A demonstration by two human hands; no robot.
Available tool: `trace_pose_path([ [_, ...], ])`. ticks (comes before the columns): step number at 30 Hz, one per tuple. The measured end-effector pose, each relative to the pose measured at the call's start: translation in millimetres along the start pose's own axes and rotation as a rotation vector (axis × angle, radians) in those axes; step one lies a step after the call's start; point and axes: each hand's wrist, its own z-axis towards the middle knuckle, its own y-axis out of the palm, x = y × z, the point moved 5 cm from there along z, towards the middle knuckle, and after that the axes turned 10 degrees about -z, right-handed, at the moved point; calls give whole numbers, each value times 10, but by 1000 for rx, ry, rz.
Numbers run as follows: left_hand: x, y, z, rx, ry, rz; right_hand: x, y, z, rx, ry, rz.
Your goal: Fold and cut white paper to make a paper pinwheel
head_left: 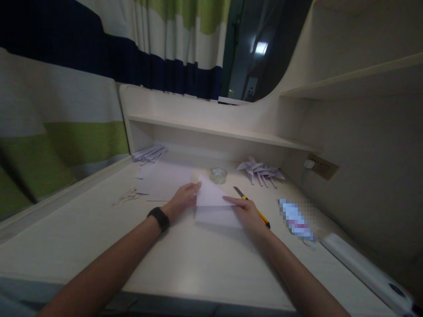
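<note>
Curtain (49, 132) in green, white and navy stripes hangs well to the left of the left hand, along the desk's (198, 259) left edge. Paper scraps (127, 197) lie on the desk to the left of that hand, and further back, in the corner under the shelf (211, 130), sits a pile of folded strips (148, 153). A flat sheet (165, 178) lies just behind the left hand.

Left hand (183, 200), with a black band (159, 218) on its wrist, lies with curled fingers closed on the left edge of a white paper (213, 200), holding it where the fold rises. The paper lies between the two hands on the desk; its upper part is folded up into a triangle whose point stands just behind the left fingertips, and its lower part lies flat.

Right hand (247, 215) rests flat and open on the paper's right side, its forefinger stretched out along the fold and pressing it down; it grips nothing.

A tape roll (218, 175) stands beyond the paper, between and behind the hands. A knife (251, 206) with a yellow handle lies just beside the right hand, partly hidden under it. Folded paper shapes (261, 171) sit further back to the right of that hand, near the wall. A blurred packet (296, 219) lies to the right, and a long white case (366, 270) lies beyond it at the desk's right edge. A socket (322, 166) is set in the side wall.
</note>
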Motion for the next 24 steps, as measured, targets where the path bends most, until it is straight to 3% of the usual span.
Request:
trace_pose_path([
  [3,-59,-23,11,43,28,75,-61,65,-34,-31,-79,22],
  [8,-18,-76,3,131,99,179,-259,112,-111,-352,-145,281],
  [10,13,-54,-10,136,114,203,-289,103,-125,-400,-96,397],
  [13,35,34,-43,128,147,255,-252,109,-109,-302,1,492],
  [17,-80,220,-94,35,103,249,-155,198,-92,-111,109,397],
  [20,-193,329,-130,-38,66,212,-144,291,-95,-73,111,349],
  [24,-215,349,-164,-5,91,293,-144,327,-117,17,121,361],
])
